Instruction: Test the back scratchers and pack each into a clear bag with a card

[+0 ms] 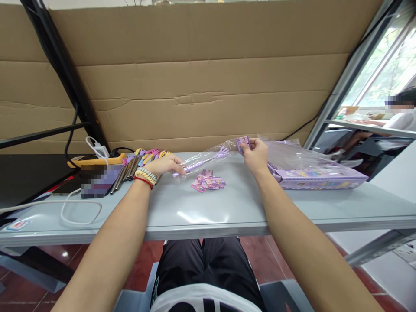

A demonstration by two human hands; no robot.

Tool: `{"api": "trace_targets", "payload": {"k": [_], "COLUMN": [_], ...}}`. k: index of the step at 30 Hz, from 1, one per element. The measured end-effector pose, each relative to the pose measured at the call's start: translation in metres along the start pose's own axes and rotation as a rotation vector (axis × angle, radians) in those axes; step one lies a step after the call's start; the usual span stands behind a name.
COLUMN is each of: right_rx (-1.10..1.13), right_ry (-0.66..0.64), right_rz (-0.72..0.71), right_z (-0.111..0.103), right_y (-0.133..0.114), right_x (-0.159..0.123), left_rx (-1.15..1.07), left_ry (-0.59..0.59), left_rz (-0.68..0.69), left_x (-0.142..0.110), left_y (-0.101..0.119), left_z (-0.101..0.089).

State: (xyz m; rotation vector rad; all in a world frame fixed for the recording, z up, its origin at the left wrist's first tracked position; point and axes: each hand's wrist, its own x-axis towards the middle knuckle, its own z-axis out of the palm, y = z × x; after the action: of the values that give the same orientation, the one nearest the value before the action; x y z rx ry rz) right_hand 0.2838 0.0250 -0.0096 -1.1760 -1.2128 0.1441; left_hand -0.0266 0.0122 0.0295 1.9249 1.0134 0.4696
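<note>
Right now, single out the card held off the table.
The purple card in the right hand, held above the table; the other cards lie in a loose pile.

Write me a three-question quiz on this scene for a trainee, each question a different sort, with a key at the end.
1. Multiple choice: Where on the table is the purple box?
A) Left end
B) Middle
C) Right side
2. True or false: The right hand holds a small purple card at one end of the clear bag.
3. Fill in the blank: The pile of loose cards lies on the table, ____ the left hand and the right hand.

Key: 1. C; 2. True; 3. between
</note>
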Motion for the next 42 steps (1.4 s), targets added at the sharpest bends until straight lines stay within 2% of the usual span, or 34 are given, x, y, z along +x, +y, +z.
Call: {"api": "trace_targets", "payload": {"k": [3,12,17,23,30,42], "right_rx": [0.099,0.345,0.358,0.288,0.278,0.455], "right_ry": [0.051,-0.095,-0.161,-0.1,-0.086,-0.119], "right_rz": [0.039,0.168,0.229,0.208,0.155,0.36], "right_z": [0.0,-0.003,0.0,0.001,-0.002,-0.002], "right_y": [-0.006,-0.022,-0.024,-0.018,-0.014,-0.024], "right_x": [-0.001,-0.006,-0.006,-0.003,-0.003,-0.003], "left_rx": [-0.008,-0.047,-0.06,-0.042,0.009,0.034], "left_ry": [-0.006,-0.005,0.0,0.003,-0.006,0.028], "left_rz": [0.001,-0.024,-0.026,-0.017,0.01,0.003], "left_x": [0.0,0.0,-0.001,-0.002,-0.002,-0.002], "left_y": [0.0,0.0,0.001,0.001,0.002,0.0], "left_z": [0.001,0.002,0.001,0.001,0.001,0.0]}}
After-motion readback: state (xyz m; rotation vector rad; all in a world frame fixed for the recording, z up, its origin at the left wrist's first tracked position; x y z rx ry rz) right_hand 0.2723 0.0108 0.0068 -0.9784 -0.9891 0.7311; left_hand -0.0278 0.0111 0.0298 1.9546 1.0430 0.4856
